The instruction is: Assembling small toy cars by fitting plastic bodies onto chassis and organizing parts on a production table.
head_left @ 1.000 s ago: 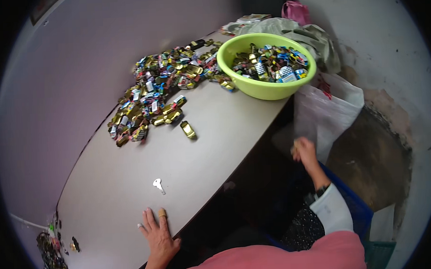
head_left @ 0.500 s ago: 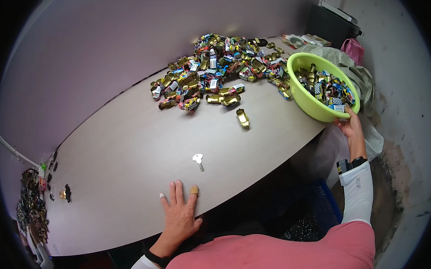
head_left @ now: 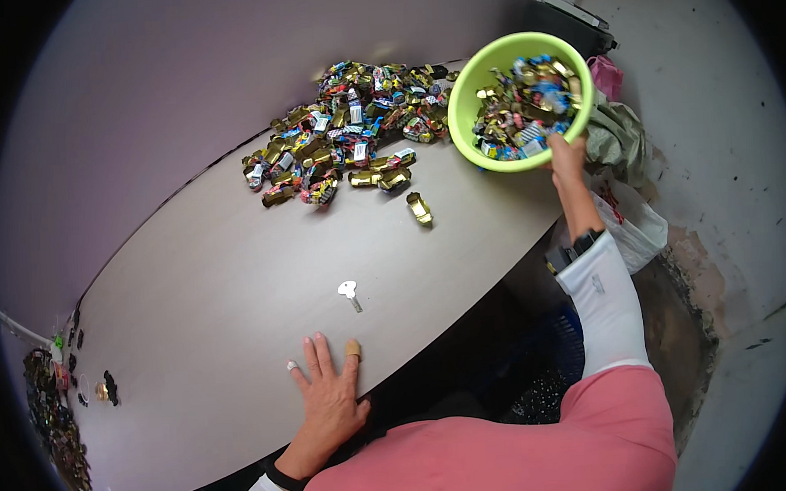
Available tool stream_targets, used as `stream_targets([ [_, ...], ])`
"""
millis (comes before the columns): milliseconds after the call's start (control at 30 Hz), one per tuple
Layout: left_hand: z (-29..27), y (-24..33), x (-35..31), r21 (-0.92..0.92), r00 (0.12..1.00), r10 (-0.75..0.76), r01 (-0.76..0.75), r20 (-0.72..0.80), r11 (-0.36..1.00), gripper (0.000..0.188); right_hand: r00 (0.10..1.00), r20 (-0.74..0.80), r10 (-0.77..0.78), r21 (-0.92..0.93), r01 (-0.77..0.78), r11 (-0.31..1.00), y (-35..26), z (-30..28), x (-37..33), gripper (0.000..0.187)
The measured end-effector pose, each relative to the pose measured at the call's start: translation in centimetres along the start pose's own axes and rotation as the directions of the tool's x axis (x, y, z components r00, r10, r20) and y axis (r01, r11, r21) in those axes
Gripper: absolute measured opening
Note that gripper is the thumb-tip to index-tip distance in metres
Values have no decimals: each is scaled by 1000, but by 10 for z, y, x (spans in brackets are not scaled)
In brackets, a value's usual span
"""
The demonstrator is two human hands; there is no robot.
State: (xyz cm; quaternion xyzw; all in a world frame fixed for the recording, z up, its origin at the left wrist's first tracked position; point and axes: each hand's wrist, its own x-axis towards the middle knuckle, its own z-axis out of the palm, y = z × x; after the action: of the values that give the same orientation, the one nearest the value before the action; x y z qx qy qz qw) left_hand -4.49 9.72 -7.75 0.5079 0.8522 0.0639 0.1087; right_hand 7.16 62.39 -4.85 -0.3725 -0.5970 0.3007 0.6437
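Note:
My right hand (head_left: 568,154) grips the near right rim of a lime-green plastic basin (head_left: 463,128), lifted and tilted at the far right of the table. Inside it is a load of small printed and gold pieces (head_left: 527,108), which look like toy car shells and are partly blurred. My left hand (head_left: 331,402) lies flat on the table's near edge, fingers spread, holding nothing. Coverings show on two of its fingertips. Beyond it is a silver key (head_left: 349,293). Farther off, a single gold shell (head_left: 419,209) lies apart from a large heap of shells (head_left: 344,125).
Along the back of the table (head_left: 210,280) runs a wall. At the far left sits another dark heap (head_left: 54,409), near a few small dark pieces (head_left: 108,388). Right of the table are plastic bags (head_left: 633,222) and a pink bag (head_left: 607,76). A blue crate (head_left: 564,343) stands below.
My right hand has raised the basin up and to the left, tipping it toward the heap, and its contents have shifted. My left hand remains flat on the table.

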Motion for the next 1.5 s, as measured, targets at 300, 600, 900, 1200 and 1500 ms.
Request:
stream_targets([
  [300, -24, -18, 13, 0, 973, 136, -138, 187, 990, 88, 992, 120, -28, -600, 95, 794, -70, 113, -38, 73],
  [600, -38, -22, 49, -71, 923, 293, -285, 250, 956, 80, 792, 84, -605, -385, 586, 713, -52, 181, -77, 70],
  [900, -22, -17, 135, -34, 921, 354, -353, 161, 935, 75, 620, 343, -705, -260, 784, 563, -33, 210, -120, 64],
  [1200, -28, -22, 198, -112, 958, 269, -258, 101, 960, 73, 667, 111, -737, -302, 729, 614, -33, 172, -25, 60],
  [1500, -25, -24, 196, -120, 959, 274, -265, 69, 957, 70, 725, -175, -666, -221, 630, 744, -47, 151, 31, 45],
])
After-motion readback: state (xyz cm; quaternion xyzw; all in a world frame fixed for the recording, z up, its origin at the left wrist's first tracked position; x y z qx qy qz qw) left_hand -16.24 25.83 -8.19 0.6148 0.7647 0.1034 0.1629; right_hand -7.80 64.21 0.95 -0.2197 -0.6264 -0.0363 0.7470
